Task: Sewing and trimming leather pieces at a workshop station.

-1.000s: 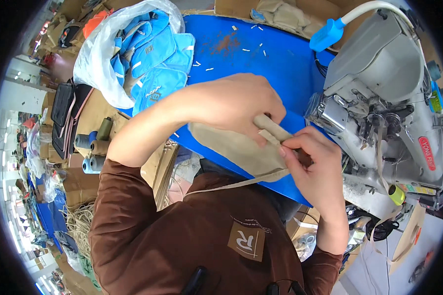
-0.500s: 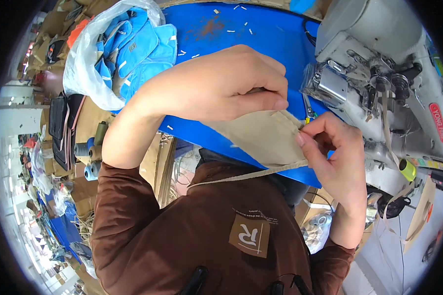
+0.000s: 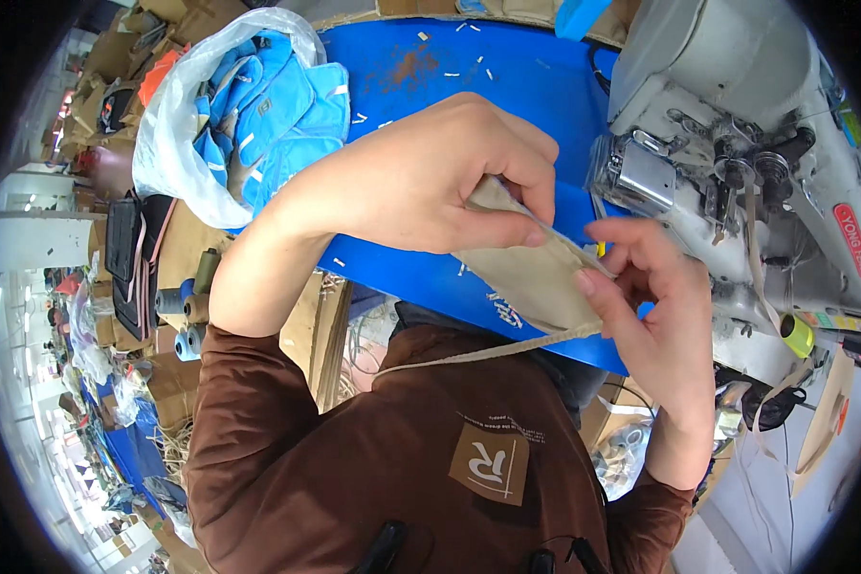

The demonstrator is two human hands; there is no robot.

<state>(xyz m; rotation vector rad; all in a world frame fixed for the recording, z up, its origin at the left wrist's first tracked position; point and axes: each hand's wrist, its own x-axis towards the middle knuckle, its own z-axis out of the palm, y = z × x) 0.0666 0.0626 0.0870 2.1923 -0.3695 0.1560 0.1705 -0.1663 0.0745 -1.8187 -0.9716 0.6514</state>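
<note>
A beige piece of cloth (image 3: 529, 292) hangs between my two hands above the near edge of the blue table. My left hand (image 3: 450, 177) is closed on its upper edge, thumb against bent fingers, with a fold of the cloth showing inside the grip. At the cloth's right corner, my right hand (image 3: 655, 316) pinches the edge with the thumb in front; its index finger is raised and slightly smeared. A narrow beige strip (image 3: 478, 358) runs from that corner down to the left, across my brown top. Part of the cloth is hidden behind my left hand.
On the blue table (image 3: 392, 263), white scraps are scattered. A clear plastic bag (image 3: 167, 163) of light-blue fabric pieces (image 3: 287, 120) stands at the far left. A sewing machine (image 3: 727, 124) takes up the right side. Thread spools (image 3: 196, 308) stand left of my left arm.
The cloth's upper edge has tilted, so a fold now shows within my left hand. My right index finger has lifted away from the thumb. The whole view has shifted slightly.
</note>
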